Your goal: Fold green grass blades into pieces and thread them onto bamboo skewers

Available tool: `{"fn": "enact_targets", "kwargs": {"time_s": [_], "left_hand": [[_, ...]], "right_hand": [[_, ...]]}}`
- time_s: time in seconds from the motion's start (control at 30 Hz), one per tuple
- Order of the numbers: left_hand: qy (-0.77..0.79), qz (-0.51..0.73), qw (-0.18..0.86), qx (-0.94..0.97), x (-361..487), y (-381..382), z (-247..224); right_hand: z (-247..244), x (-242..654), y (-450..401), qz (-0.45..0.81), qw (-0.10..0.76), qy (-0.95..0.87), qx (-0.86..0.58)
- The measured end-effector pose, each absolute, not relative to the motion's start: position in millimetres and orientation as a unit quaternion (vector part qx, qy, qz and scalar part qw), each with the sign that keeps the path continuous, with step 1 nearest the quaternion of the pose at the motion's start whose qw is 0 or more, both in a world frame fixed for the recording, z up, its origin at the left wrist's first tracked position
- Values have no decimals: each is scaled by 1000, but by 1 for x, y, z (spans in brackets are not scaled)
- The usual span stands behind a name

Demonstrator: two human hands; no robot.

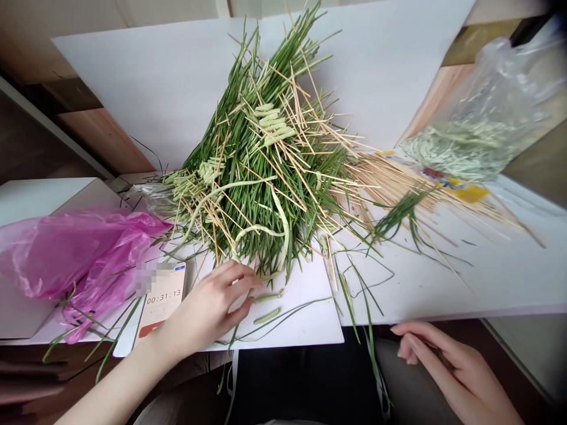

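Note:
My left hand (224,298) hovers low over the white board (305,324), palm down, thumb and fingers apart. Its fingertips are close to short pale green pieces (267,316) lying on the board; whether they touch one is unclear. Just beyond it rises a large heap of long green grass-like stalks (248,206), mixed with thin wooden sticks (287,159). Long, soft pale green strips (280,221) drape over the front of the heap. Thick pale green coils (274,125) lie higher up. My right hand (452,366) is below the table edge at the right, loosely bent, with nothing visible in it.
A phone (163,295) showing a timer lies beside my left forearm. At left, a pink plastic bag (84,248) rests against a white box (48,192). More sticks (407,177) fan out rightward, beside a clear bag (465,141) of pale green pieces. Loose stalks overhang the front edge.

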State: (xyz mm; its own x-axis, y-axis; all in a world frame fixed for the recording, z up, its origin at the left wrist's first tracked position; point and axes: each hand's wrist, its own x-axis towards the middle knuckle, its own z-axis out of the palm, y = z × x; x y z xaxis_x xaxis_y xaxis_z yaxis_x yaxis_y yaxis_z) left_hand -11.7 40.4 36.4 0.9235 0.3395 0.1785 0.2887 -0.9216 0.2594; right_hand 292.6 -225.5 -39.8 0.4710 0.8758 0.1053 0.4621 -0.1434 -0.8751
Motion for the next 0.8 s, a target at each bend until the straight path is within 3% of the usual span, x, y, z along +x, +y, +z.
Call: {"fn": "enact_targets", "kwargs": {"time_s": [0.5, 0.63, 0.8], "left_hand": [[184, 160, 92, 966, -2, 21, -2], [162, 187, 87, 965, -3, 25, -5], [140, 203, 75, 966, -8, 29, -8]], "right_hand": [[-29, 301, -221, 156, 436, -463, -755], [-22, 330, -222, 38, 357, -411, -838], [-20, 380, -208, -88, 194, -391, -895]]}}
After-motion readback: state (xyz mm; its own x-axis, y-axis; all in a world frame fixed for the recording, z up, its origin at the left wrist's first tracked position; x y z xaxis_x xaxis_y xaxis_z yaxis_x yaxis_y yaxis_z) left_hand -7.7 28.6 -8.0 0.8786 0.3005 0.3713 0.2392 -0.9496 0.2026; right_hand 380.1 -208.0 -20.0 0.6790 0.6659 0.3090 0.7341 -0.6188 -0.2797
